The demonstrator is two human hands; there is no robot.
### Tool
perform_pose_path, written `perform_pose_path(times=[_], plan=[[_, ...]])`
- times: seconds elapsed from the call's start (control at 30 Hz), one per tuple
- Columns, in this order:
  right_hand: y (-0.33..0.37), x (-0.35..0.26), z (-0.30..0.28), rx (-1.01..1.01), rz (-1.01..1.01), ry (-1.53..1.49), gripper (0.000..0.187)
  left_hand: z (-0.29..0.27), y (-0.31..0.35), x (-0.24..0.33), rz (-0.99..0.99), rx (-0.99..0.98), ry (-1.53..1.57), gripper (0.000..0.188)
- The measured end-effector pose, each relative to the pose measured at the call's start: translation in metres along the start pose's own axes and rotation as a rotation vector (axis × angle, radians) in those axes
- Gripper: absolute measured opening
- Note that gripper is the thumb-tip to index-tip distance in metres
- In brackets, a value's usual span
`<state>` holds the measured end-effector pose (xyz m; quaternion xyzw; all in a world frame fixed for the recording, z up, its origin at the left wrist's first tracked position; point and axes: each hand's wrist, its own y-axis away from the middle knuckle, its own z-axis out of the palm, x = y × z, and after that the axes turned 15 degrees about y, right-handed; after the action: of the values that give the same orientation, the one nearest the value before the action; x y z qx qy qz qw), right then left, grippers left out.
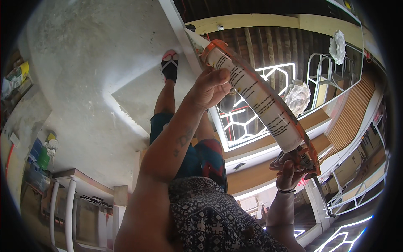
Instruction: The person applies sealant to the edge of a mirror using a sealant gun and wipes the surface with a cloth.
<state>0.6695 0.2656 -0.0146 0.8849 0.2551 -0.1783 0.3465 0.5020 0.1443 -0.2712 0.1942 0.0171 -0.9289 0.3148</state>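
An orange caulking gun (312, 153) carries a white sealant cartridge (256, 98) with dark print. It lies diagonally across the view, its pale nozzle (198, 38) toward the white edge at the upper left. My left hand (212, 86) is closed with curled fingers against the cartridge near its front end, steadying it. At the back end, my right hand (287, 170) is closed around the handle and trigger; some of its fingers are in shadow. A bent metal rod (323, 197) sticks out behind the gun.
Beneath the gun lies a large reflective pane (268, 46) showing ceiling beams and bright hexagonal lights. Crumpled white paper (298, 98) rests on it, with another crumpled piece (337, 47) farther right. Left are a concrete floor (84, 63), a white-legged table (79, 178) and a green container (43, 157).
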Motion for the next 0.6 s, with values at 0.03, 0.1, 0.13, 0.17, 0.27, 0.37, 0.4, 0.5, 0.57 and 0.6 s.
perform_pose_path(times=[0.03, 0.1, 0.13, 0.17, 0.27, 0.37, 0.4, 0.5, 0.57, 0.6], plan=[[0.001, 0.002, -0.001, -0.004, 0.007, 0.005, 0.055, 0.0, 0.002, -0.002, 0.0, 0.001, 0.001, 0.044], [0.004, 0.004, -0.001, 0.004, 0.008, 0.008, 0.055, 0.003, 0.005, -0.004, 0.005, 0.047, -0.009, 0.045], [0.005, 0.006, -0.001, 0.011, 0.007, 0.01, 0.055, 0.002, 0.006, -0.005, 0.004, 0.047, -0.009, 0.045], [0.005, 0.006, -0.001, 0.011, 0.007, 0.01, 0.055, 0.001, 0.007, -0.006, 0.007, 0.05, -0.007, 0.044], [0.008, 0.009, -0.002, 0.02, 0.013, 0.011, 0.055, 0.001, 0.008, -0.008, 0.0, 0.035, -0.004, 0.044], [0.012, 0.017, -0.009, -0.015, -0.003, 0.025, 0.054, 0.0, 0.01, -0.009, -0.027, 0.019, 0.005, 0.043], [0.013, 0.018, -0.011, -0.024, -0.029, -0.003, 0.042, -0.002, 0.012, -0.01, -0.044, 0.021, 0.013, 0.043], [0.017, 0.019, -0.013, -0.015, -0.048, 0.02, 0.041, -0.004, 0.017, -0.017, -0.015, 0.062, 0.025, 0.043], [0.02, 0.021, -0.015, 0.003, -0.042, 0.07, 0.051, -0.005, 0.019, -0.02, -0.01, 0.062, 0.024, 0.044], [0.022, 0.023, -0.017, -0.004, -0.046, 0.063, 0.05, -0.005, 0.019, -0.022, -0.004, 0.063, 0.021, 0.044]])
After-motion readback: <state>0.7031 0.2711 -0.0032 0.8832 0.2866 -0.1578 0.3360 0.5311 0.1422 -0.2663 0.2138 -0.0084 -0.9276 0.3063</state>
